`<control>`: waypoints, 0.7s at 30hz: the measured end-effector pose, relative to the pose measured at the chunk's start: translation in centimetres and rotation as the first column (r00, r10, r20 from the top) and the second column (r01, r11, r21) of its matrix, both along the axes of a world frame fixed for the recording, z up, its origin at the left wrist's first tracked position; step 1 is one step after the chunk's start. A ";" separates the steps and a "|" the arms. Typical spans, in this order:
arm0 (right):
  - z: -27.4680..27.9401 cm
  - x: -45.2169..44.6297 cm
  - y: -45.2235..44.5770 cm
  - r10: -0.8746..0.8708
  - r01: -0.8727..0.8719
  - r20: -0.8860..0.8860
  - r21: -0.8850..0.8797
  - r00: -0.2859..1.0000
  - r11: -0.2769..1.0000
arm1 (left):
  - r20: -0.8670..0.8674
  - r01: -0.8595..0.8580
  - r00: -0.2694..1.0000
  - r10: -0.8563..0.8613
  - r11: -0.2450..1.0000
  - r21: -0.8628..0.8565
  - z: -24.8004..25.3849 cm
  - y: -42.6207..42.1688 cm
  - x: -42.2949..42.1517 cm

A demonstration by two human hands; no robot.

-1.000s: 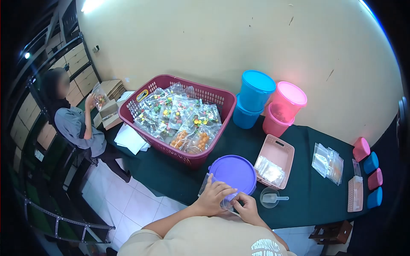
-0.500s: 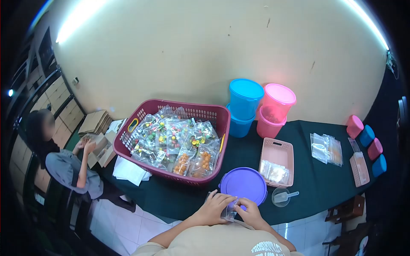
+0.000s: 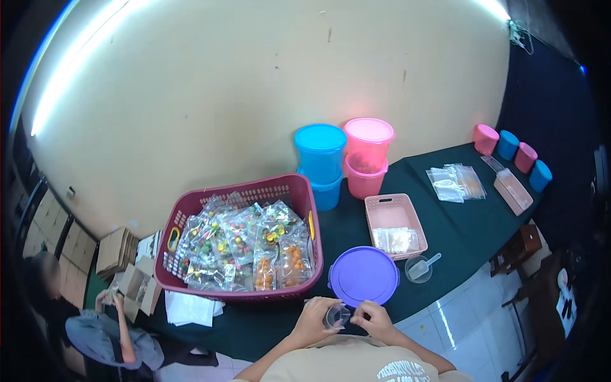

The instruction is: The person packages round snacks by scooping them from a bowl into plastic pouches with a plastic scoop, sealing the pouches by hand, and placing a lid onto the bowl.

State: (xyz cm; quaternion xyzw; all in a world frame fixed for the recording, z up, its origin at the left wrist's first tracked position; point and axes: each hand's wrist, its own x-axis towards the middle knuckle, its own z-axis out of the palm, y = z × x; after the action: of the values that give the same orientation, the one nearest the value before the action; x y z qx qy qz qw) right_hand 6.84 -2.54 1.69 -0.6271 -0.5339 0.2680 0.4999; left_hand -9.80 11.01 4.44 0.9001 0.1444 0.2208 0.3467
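Observation:
My left hand (image 3: 313, 321) grips a small clear plastic bag (image 3: 336, 316), its mouth rounded out, close in front of my shirt. Beside the bag, my right hand (image 3: 375, 320) has its fingers curled together; whether they pinch anything is too small to make out. Just beyond both hands lies a round purple lid (image 3: 363, 276). To its right, a clear bowl (image 3: 418, 270) holds a small white scoop (image 3: 426, 266). Behind that bowl stands a pink basket (image 3: 393, 213) with clear packets (image 3: 396, 239) in it.
A maroon laundry basket (image 3: 242, 296) full of sealed candy bags (image 3: 235, 239) stands left. Blue tubs (image 3: 321, 153) and pink tubs (image 3: 368, 146) are stacked at the wall. Flat bags (image 3: 455, 183) lie right. At far left a co-worker (image 3: 108, 334) handles something over a cardboard box (image 3: 135, 283).
The view has turned to the right. The bag's mouth now looks rounder in my left hand, and my right fingers have drawn slightly away from it.

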 end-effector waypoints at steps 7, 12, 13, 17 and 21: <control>-1.6 -1.1 -0.8 -0.384 0.356 0.363 0.144 0.849 0.923 | -0.113 0.088 0.989 -0.094 0.995 -0.053 -1.7 1.9 -1.4; -1.2 -1.0 -1.7 -0.275 0.446 0.670 -0.092 0.689 0.891 | -0.141 0.139 0.978 -0.154 0.984 -0.107 -2.1 2.1 -0.6; -2.1 -0.9 -1.9 -0.307 0.452 0.626 -0.082 0.717 0.888 | -0.118 0.163 0.978 -0.172 0.984 -0.077 -1.8 2.1 -0.4; -2.9 0.0 -1.9 -0.351 0.463 0.627 -0.017 0.695 0.886 | -0.089 0.133 0.986 -0.139 0.988 -0.072 -0.8 2.9 -0.5; -2.5 0.6 -1.4 -0.301 0.434 0.694 -0.018 0.654 0.901 | -0.085 0.086 0.992 -0.093 0.993 -0.081 -1.2 3.2 -2.4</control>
State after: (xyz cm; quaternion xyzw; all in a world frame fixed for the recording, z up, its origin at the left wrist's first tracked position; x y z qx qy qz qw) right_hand 7.42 -3.96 -0.81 -0.8187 -0.5128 -0.0382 0.2555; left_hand -12.19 14.22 3.21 0.9005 0.1273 0.1593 0.3840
